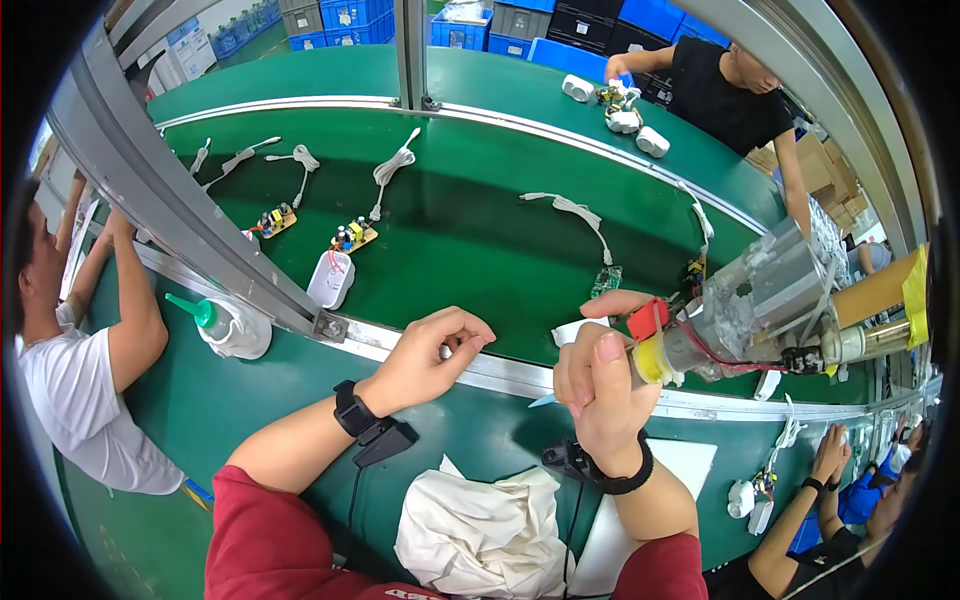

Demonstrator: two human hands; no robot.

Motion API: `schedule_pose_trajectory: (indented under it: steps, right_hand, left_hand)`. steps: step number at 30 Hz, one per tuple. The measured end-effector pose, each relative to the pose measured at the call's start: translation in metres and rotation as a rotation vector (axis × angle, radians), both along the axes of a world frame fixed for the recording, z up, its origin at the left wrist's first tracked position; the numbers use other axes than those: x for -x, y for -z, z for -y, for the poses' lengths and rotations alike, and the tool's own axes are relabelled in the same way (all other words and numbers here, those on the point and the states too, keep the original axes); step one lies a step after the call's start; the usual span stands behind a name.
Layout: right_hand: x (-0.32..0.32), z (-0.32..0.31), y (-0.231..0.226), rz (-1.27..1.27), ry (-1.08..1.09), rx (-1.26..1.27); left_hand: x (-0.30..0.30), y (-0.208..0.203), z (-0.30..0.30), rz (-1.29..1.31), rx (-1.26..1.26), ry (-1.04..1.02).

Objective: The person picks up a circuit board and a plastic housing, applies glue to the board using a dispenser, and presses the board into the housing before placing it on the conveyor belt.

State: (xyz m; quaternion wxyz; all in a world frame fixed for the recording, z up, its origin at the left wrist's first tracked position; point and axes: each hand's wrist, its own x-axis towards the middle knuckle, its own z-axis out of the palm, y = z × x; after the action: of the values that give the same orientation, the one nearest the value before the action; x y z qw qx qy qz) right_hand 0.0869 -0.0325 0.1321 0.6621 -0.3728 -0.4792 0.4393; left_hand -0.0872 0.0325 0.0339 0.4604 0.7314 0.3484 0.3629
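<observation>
My left hand point(425, 358) is bent over the metal rail, its thumb and fingers pinched together. Whatever lies between those fingertips is too hidden to name. To the right, my right hand point(605, 390) wraps round the yellow-taped neck of a grimy, clear-bodied dispensing gun point(745, 305) with a red part on top. A pale blue tip point(542, 401) sticks out left of that hand. Just beyond the right fingers lies a white plastic piece point(566, 332), partly covered. Past it, a small green circuit board point(606, 281) is joined to a white cable point(580, 212).
Circuit boards with cables point(353, 234) and a white housing point(331, 280) rest on the green belt. A white bottle with green nozzle point(235, 328) stands left. Metal rail point(510, 374) and post point(411, 55) edge the belt. Cloth point(485, 530) lies near me; co-workers sit around.
</observation>
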Motion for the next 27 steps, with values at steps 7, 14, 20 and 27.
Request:
schedule_pose_trajectory:
  steps: [7,14,20,27]
  right_hand:
    - [-0.003,0.001,0.002,0.012,0.0,-0.016]
    - [-0.008,-0.001,0.004,0.024,-0.004,-0.027]
    - [-0.011,-0.004,0.007,0.031,-0.01,-0.036]
    - [-0.01,-0.005,0.009,0.036,-0.009,-0.043]
  left_hand:
    - [-0.004,-0.003,0.001,-0.008,0.016,-0.005]
    - [-0.008,-0.002,0.0,-0.016,0.009,-0.002]
    - [-0.011,0.001,-0.003,-0.001,0.028,-0.002]
    - [-0.01,0.002,-0.004,-0.033,0.011,0.012]
